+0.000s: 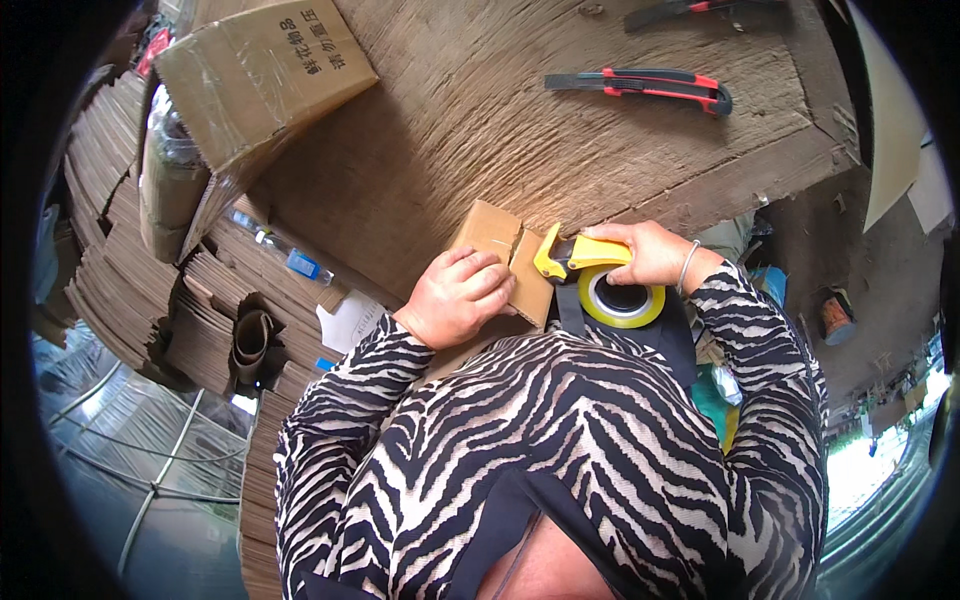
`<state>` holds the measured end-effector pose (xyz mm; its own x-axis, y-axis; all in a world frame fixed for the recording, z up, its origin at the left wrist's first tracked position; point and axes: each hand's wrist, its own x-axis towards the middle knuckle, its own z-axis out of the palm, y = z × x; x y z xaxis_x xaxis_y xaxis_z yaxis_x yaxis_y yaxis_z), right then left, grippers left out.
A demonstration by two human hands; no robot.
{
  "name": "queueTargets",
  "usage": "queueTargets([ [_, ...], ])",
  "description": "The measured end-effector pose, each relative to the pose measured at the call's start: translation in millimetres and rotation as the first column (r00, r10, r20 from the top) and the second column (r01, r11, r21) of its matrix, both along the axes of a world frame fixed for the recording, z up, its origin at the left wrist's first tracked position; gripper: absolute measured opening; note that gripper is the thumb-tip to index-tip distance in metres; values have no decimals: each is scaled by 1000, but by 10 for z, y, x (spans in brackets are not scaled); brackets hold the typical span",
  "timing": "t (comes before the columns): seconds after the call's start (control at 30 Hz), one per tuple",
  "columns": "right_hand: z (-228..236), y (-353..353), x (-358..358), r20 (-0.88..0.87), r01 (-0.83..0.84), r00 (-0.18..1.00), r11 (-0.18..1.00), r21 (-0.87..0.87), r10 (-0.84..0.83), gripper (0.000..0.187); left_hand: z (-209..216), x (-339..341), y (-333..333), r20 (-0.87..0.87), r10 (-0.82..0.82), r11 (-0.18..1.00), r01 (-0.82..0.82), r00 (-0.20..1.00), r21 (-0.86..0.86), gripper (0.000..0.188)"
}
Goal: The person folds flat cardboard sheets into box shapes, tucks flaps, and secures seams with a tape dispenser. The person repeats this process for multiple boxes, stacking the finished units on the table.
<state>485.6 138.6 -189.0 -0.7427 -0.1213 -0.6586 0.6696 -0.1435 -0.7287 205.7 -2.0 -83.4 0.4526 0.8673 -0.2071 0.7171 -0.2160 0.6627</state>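
Close to my body, at the near edge of the wooden table, is a cardboard box point(491, 228) with a seam between its flaps. My left hand point(459, 297) lies on the left part of the box, fingers curled over it and pressing it. In my right hand point(655, 257) is a yellow tape dispenser point(598, 252), gripped by its handle. A roll of yellowish tape point(622, 318) hangs below that handle. The dispenser's head meets the right side of the box near the seam. My right fingertips are partly hidden behind the dispenser.
A red and black utility knife point(665, 86) lies on the wooden table point(480, 110), with a second knife point(690, 10) at the far edge. A taped carton point(255, 75) stands at the far left. Stacks of flattened cardboard point(110, 250) and a plastic bottle point(300, 262) are on the left.
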Motion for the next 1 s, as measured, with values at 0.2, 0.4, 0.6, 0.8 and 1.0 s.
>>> queueTargets([
  [0.2,-32,-81,131,49,-9,999,1000,-11,9,75,-19,44,-80,-14,20,1000,-20,1000,-10,31],
  [0.4,-102,-197,237,75,139,989,982,-130,-131,75,33,94,-95,-72,8,999,-5,997,40,25],
  [0.6,-172,-204,219,60,170,984,984,-45,-167,69,25,131,-86,-207,-28,992,52,978,112,20],
  [0.8,-26,-278,191,27,177,984,983,44,-178,71,66,156,-150,-366,-120,990,137,923,21,33],
  [1.0,-63,-514,309,-16,277,961,952,132,-277,75,-6,148,-193,-432,-72,996,83,899,7,34],
])
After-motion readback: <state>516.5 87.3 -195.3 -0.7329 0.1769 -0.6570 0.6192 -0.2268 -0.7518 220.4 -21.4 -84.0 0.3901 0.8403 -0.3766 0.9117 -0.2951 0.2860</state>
